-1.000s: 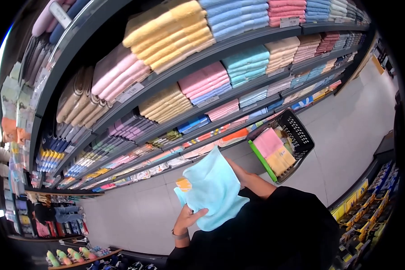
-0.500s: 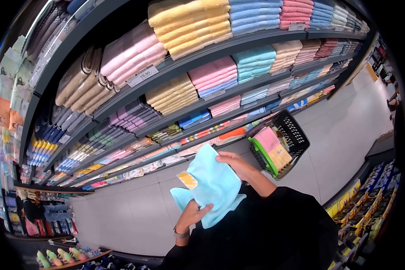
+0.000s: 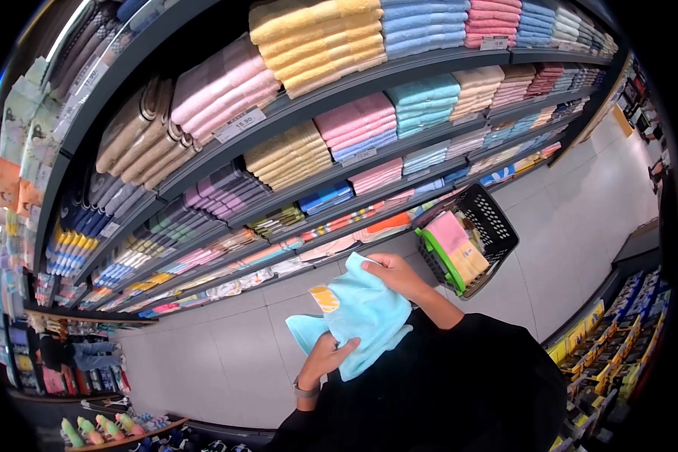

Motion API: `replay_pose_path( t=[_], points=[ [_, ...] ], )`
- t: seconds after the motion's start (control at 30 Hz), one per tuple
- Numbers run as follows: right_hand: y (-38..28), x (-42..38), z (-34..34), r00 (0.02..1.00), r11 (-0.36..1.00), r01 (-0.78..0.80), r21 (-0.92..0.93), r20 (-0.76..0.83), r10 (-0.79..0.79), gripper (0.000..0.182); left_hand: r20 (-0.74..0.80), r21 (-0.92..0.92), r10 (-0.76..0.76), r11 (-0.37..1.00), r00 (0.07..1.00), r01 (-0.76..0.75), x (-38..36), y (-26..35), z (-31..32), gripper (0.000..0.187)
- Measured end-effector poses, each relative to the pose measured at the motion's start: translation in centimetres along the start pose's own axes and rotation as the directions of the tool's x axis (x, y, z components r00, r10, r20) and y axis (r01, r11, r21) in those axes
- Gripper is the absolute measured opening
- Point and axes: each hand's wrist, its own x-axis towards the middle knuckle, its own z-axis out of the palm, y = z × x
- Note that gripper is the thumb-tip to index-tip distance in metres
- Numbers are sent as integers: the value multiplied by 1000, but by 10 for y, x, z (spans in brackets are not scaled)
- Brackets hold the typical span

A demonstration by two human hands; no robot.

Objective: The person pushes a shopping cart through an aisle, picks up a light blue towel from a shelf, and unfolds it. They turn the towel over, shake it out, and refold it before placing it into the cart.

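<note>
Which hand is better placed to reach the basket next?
Likely the right hand: it holds the turquoise cloth nearer the basket; the left hand, also on the cloth, is farther away.

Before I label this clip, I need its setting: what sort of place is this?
Most likely a shop's towel aisle: stacks of folded towels fill the shelves, with price tags along the edges and a loaded shopping basket nearby.

Open floor (image 3: pixel 203 361) left of towel (image 3: pixel 369 320), basket (image 3: pixel 496 218) at right
</note>
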Motion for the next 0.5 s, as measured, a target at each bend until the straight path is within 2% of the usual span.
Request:
replay_pose_path(
  t=[0.13, 0.23, 0.3, 0.33, 0.4, 0.43, 0.47, 0.5],
  points=[
    [4, 1, -4, 994, 998, 63, 32, -94, -60, 27, -34, -18, 12, 1000, 999, -13, -3, -1, 3, 35],
    [8, 5, -10, 983, 985, 123, 125, -153, -103, 24, -44, -30, -6, 1000, 999, 5, -8, -2, 2, 36],
    [11, 6, -15, 975, 965, 141, 223, -201, -96, 23, -149, -245, -104, 967, 983, 65, -14, -8, -2, 36],
    [12, 7, -17, 975, 965, 141, 222, -199, -97, 23, -151, -245, -104, 967, 983, 64, -16, -11, -5, 36],
    [12, 7, -20, 983, 935, 42, 352, -180, 24, 29, -332, -583, -171, 811, 928, -59, -18, -2, -13, 39],
    [11, 4, -22, 984, 935, 40, 353, -176, 24, 29, -383, -664, -181, 735, 906, -134, -21, 6, -15, 46],
    [2, -2, -22, 1000, 931, -16, 365, 18, 10, 33, -385, -663, -182, 736, 905, -134, -18, 10, -17, 46],
    [-3, -6, -21, 978, 927, -72, 367, 211, -7, 38, -449, -654, -161, 729, 879, -201, -16, 13, -19, 49]
  ],
)
